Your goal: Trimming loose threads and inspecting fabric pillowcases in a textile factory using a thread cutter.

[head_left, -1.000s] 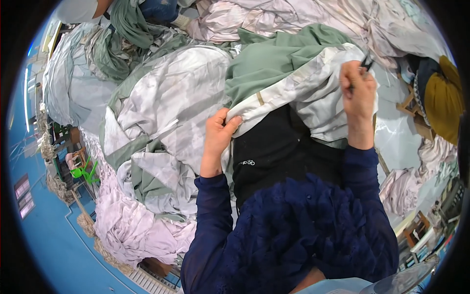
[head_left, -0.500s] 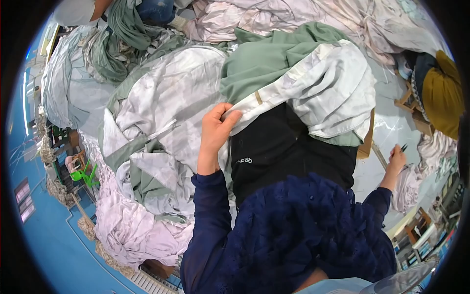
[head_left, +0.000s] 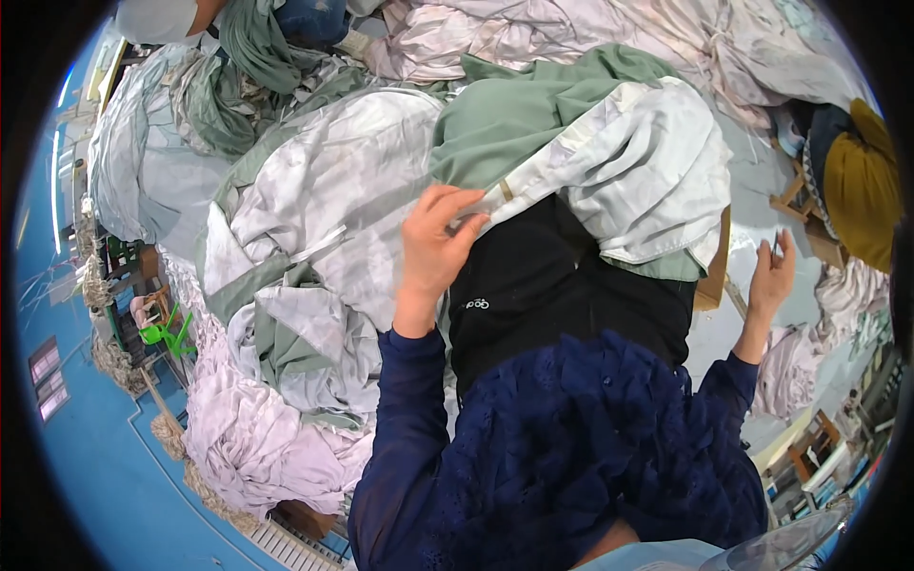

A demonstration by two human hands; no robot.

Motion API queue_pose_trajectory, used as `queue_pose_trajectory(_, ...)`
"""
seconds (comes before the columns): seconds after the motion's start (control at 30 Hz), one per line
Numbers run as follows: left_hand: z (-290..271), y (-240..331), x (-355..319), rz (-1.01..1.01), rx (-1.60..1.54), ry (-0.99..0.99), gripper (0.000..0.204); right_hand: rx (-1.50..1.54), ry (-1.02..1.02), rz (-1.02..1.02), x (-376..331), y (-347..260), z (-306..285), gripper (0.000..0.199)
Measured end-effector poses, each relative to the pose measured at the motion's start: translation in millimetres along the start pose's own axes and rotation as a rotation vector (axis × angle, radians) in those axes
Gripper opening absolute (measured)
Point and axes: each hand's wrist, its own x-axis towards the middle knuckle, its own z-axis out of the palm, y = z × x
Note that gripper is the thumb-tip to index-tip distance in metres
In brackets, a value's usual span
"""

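Observation:
A cloth piece, green on one face and whitish on the other, lies across my lap, over black trousers. Its whitish hem band has a short tan strip across it. My left hand pinches the near left end of that hem between thumb and fingers. Out to the right, apart from the cloth, my right hand is raised with its fingers apart, and I see nothing in it.
A large heap of whitish and green cloth lies on my left, with pale pink cloth below it. More pale cloth spreads across the far side. At right are a mustard cloth and wooden stool parts. A small green chair stands far left.
My right hand has moved up and opened; the small dark tool it held is out of it. My left hand has shifted slightly right along the hem, its fingers more extended.

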Motion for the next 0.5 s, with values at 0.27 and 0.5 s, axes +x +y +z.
queue_pose_trajectory(0.27,11,-12,-16,0.295,0.259,0.111,0.019,0.542,-0.544,-0.431,-34,-198,87,0.039)
queue_pose_trajectory(0.5,10,-9,-15,0.405,0.379,0.106,0.018,0.542,-0.733,-0.723,-49,-268,141,0.05)
